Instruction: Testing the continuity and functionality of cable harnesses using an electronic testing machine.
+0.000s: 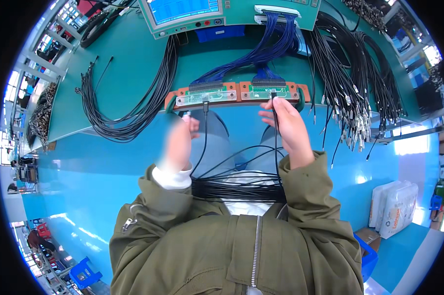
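Black cable (275,142) runs upright from right hand (288,129) to test board (268,92).

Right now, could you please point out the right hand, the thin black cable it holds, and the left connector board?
right hand (290,129): head view, on the back of the hand.
thin black cable (275,147): head view, on its straight run beside the palm.
left connector board (206,94): head view, on the clear front strip.
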{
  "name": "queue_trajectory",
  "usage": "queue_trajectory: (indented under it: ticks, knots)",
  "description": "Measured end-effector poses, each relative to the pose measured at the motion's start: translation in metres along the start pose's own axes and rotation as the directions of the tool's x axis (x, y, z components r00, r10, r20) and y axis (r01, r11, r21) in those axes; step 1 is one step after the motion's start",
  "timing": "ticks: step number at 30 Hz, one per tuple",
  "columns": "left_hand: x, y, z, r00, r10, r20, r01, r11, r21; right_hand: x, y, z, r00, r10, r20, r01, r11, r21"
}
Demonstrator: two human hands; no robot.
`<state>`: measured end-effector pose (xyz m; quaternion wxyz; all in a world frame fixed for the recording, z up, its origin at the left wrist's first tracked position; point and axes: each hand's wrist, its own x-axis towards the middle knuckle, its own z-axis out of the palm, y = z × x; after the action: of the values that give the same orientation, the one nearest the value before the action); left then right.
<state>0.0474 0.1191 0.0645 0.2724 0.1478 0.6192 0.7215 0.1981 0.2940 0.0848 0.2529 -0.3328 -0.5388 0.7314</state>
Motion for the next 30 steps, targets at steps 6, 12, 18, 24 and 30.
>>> queue_trajectory:
  ticks: [6, 12, 18, 24, 30]
  knots:
    - [0.009, 0.008, 0.041, 0.993, -0.118, -0.006, 0.115, 0.976, -0.185, -0.018, 0.027, 0.015, 0.991, 0.125, -0.052, -0.106, 0.955, 0.277]
    - [0.001, -0.011, 0.039, 0.997, -0.073, 0.035, 0.079, 0.972, -0.223, -0.015, 0.045, 0.005, 0.994, 0.096, -0.058, -0.082, 0.975, 0.204]
    - [-0.014, -0.021, 0.038, 0.983, -0.181, 0.035, 0.184, 0.974, -0.131, -0.004, 0.033, 0.005, 0.995, 0.079, -0.056, -0.065, 0.974, 0.218]
    - [0.001, -0.018, 0.030, 0.984, -0.178, 0.012, 0.178, 0.980, -0.091, -0.003, 0.038, 0.006, 0.993, 0.056, -0.102, -0.032, 0.976, 0.217]
    - [0.009, -0.018, 0.026, 0.989, -0.151, 0.012, 0.151, 0.977, -0.152, 0.001, 0.025, 0.007, 0.988, 0.094, -0.120, -0.070, 0.980, 0.186]
